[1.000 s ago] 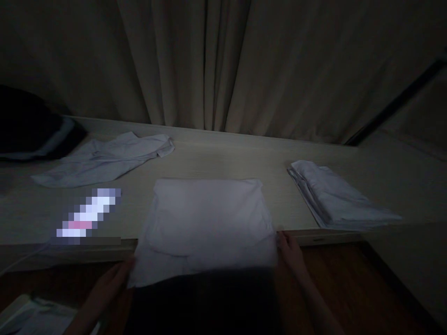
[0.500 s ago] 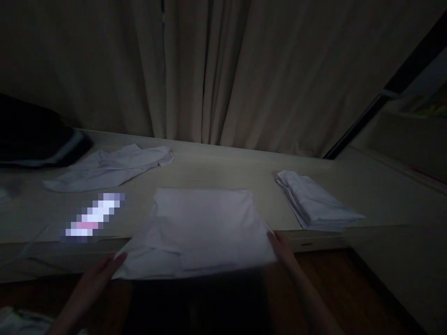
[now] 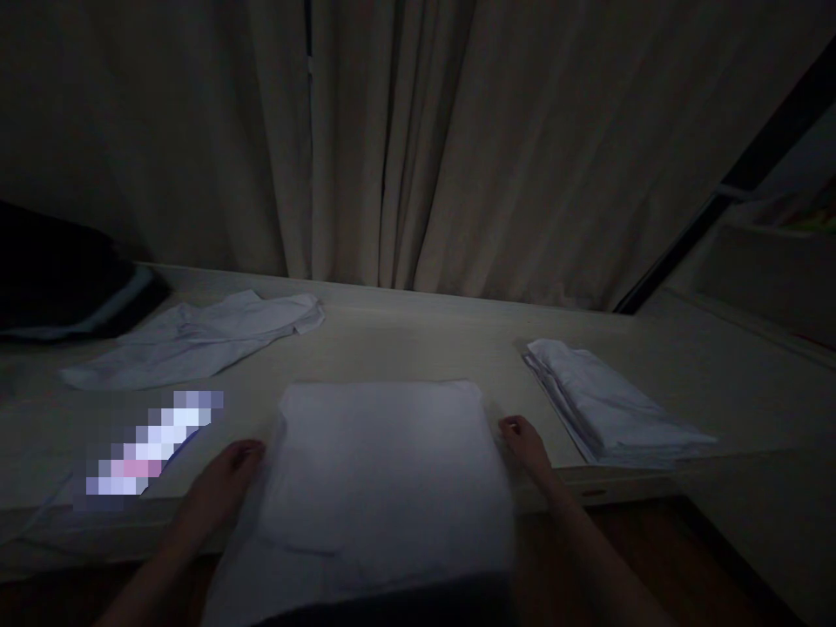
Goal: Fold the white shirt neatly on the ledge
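Folded white garment (image 3: 379,470), held at both side edges on a pale table (image 3: 424,340).

Item lies flat at the centre of the table's near edge, its near end overhanging the edge toward the person; long axis runs from the person toward the curtain (image 3: 418,139), far edge square to the table front. Left hand (image 3: 225,475) rests at the left edge, fingers together and curled against the cloth; right hand (image 3: 522,440) at the right edge, fingers curled inward, whether pinching the cloth cannot be told in the dim light. Stack of folded white cloths (image 3: 607,405) well apart to the right. Loose white garment (image 3: 196,335) spread at far left, beside a dark bundle (image 3: 58,274). A blurred patch (image 3: 153,444) lies near the left hand.
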The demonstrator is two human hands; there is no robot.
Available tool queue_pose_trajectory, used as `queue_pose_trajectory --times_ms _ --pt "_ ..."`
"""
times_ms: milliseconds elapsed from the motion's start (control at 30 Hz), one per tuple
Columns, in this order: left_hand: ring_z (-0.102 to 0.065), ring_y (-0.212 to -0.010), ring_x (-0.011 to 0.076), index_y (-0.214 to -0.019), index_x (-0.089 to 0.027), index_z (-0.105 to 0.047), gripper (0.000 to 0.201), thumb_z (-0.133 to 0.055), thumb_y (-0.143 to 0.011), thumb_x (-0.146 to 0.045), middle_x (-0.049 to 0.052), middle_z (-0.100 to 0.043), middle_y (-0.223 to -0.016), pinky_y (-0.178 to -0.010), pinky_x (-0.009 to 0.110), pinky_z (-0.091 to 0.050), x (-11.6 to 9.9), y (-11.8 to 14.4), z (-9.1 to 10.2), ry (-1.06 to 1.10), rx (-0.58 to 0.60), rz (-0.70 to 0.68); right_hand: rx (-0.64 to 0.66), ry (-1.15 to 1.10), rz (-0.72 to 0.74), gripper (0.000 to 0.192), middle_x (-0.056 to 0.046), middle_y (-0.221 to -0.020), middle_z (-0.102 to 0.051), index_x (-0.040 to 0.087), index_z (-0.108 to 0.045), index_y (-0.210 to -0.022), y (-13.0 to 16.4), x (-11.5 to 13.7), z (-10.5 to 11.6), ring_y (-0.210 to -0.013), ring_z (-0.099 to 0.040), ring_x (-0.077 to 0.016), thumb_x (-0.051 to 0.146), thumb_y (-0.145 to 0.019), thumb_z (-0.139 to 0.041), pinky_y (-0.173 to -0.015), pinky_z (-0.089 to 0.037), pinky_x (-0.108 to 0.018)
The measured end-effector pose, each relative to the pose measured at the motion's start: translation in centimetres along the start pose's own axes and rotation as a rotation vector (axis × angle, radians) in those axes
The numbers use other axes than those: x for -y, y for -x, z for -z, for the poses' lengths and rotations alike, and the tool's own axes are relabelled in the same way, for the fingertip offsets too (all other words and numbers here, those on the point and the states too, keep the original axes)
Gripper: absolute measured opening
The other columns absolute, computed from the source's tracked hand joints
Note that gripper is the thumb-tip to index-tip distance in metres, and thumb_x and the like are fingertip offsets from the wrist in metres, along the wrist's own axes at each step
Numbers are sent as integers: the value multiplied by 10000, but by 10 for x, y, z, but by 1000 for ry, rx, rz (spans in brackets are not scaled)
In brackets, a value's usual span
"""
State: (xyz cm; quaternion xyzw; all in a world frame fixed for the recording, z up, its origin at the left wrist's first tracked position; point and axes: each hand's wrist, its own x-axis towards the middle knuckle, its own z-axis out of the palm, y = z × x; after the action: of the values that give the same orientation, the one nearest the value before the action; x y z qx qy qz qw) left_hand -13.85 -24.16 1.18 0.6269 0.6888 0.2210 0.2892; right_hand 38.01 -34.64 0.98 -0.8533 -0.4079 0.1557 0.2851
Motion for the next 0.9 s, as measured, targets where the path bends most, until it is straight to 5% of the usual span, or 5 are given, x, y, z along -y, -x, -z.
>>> queue_pose_trajectory --times_ms 167,367,667,900 --pt "-633 -1012 291 -1163 -145 -566 602 -304 -835 -576 169 -655 -1158 -865 408 -486 -38 -66 -17 -68 17 -37 2 69 14 334 -100 -922 -709 169 -621 -962 -53 35 -22 -831 -661 -193 439 -848 -462 -710 -471 -281" --pt "-639 -976 331 -1228 -57 -521 685 -310 -829 -572 245 -658 -1098 -831 429 -473 -51 -111 -30 -253 13 7 25 145 -15 384 -143 -939 -715 159 -659 -891 -82 54 -45 -892 -659 -249 490 -817 -481 -763 -472 -335" --pt "-643 -947 295 -934 -143 -658 434 -427 -785 -480 164 -703 -1034 -826 392 -477 -39 -123 -28 -202 30 2 14 80 -12 260 -107 -922 -729 171 -711 -872 -94 44 -50 -873 -663 -223 338 -764 -544 -755 -479 -302" --pt "-648 -692 217 -760 -158 -635 252 -537 -698 -382 72 -697 -720 -692 336 -516 -67 -102 -10 104 -4 132 36 -101 -66 336 -76 -743 -699 119 -691 -904 -93 39 -45 -569 -616 -143 346 -809 -462 -505 -451 -234"
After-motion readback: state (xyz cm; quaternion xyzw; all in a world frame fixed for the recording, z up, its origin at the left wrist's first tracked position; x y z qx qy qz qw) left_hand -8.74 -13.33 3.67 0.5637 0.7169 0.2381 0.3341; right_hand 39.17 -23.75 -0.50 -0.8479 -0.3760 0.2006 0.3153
